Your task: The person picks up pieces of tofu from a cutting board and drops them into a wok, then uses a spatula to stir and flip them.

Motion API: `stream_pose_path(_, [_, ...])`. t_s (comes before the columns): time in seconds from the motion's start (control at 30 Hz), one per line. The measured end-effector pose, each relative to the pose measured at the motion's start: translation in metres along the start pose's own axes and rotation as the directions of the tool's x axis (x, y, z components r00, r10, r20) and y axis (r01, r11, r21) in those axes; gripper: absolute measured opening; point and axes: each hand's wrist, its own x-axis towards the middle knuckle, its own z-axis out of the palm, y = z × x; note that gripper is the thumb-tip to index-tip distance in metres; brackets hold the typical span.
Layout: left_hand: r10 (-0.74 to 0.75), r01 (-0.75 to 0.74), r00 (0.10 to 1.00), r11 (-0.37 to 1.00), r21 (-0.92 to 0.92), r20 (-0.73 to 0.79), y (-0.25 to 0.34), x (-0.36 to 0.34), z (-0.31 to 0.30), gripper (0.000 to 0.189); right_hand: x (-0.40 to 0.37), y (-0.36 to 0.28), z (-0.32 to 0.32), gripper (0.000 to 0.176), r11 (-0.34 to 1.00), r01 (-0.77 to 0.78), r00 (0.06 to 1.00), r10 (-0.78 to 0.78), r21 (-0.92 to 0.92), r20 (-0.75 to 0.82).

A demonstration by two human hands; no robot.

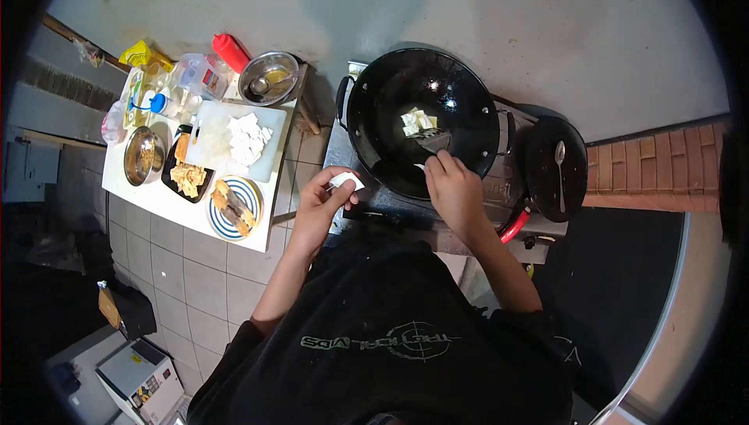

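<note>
My left hand [324,197] is closed around a flat white piece of food [346,182], at the wok's front left edge. My right hand [454,191] reaches over the near rim of the black wok [382,105], fingers pinched on a small white piece [420,166], mostly hidden. In the wok, several pale pieces [419,122] lie together beside a spatula blade [434,143]. A red handle [515,226] juts out past my right forearm; whether it joins the blade is hidden.
On the left table, a white cutting board [275,121] bears white chunks. Nearby are a black tray [204,191], a striped plate [256,226], metal bowls [265,97] and a red bottle [228,51]. A spoon [560,161] rests on a black pan [577,152] right of the wok.
</note>
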Motion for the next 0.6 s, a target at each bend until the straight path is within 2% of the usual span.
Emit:
stream_pose_path(0.03, [0.002, -0.002, 1.0, 1.0, 0.001, 0.008, 0.002, 0.0, -0.003, 0.013, 0.002, 0.004, 0.007, 0.006, 0.996, 0.035, 0.999, -0.032, -0.087, 0.032])
stream_pose_path(0.17, [0.026, -0.027, 0.999, 0.999, 0.03, 0.035, 0.008, 0.002, -0.022, 0.015, 0.003, 0.005, 0.019, 0.007, 0.987, 0.009, 0.996, 0.005, -0.162, 0.088])
stream_pose_path(0.23, [0.034, -0.035, 0.999, 0.999, 0.026, 0.039, 0.009, 0.001, -0.03, 0.016, 0.004, -0.022, -0.011, 0.009, 0.99, -0.07, 0.998, 0.069, 0.122, 0.015])
stream_pose_path(0.27, [0.056, -0.057, 0.998, 0.998, 0.016, 0.037, 0.01, 0.001, -0.032, 0.015, 0.001, -0.032, -0.02, 0.009, 0.99, -0.07, 0.997, 0.067, 0.121, 0.025])
stream_pose_path(0.33, [0.078, -0.078, 0.996, 0.997, 0.002, 0.035, 0.008, 0.0, -0.035, 0.015, -0.002, -0.049, -0.035, 0.012, 0.896, -0.183, 0.983, 0.158, 0.404, 0.094])
stream_pose_path(0.37, [0.076, -0.077, 0.995, 0.997, 0.002, 0.067, 0.004, 0.0, -0.035, 0.016, -0.002, -0.061, -0.042, 0.012, 0.897, -0.184, 0.983, 0.158, 0.401, 0.096])
stream_pose_path(0.43, [0.073, -0.076, 0.989, 0.997, 0.015, 0.131, 0.004, -0.002, -0.031, 0.014, 0.001, -0.086, -0.047, 0.018, 0.745, -0.327, 0.943, 0.216, 0.582, 0.254])
stream_pose_path(0.47, [0.074, -0.077, 0.988, 0.997, 0.016, 0.135, 0.005, -0.002, -0.028, 0.014, 0.002, -0.092, -0.044, 0.018, 0.745, -0.328, 0.943, 0.22, 0.58, 0.251])
stream_pose_path(0.53, [-0.001, -0.004, 0.982, 1.0, 0.029, 0.187, 0.005, -0.002, -0.023, 0.016, 0.0, -0.1, -0.033, 0.023, 0.63, -0.431, 0.902, 0.292, 0.646, 0.318])
stream_pose_path(0.57, [0.021, -0.026, 0.978, 0.999, 0.025, 0.208, 0.004, -0.002, -0.022, 0.016, -0.001, -0.102, -0.026, 0.016, 0.578, -0.408, 0.91, 0.316, 0.706, 0.268])
stream_pose_path(0.6, [0.019, -0.025, 0.977, 0.999, 0.027, 0.21, 0.004, -0.002, -0.02, 0.016, -0.001, -0.101, -0.024, 0.016, 0.577, -0.41, 0.909, 0.319, 0.707, 0.267])
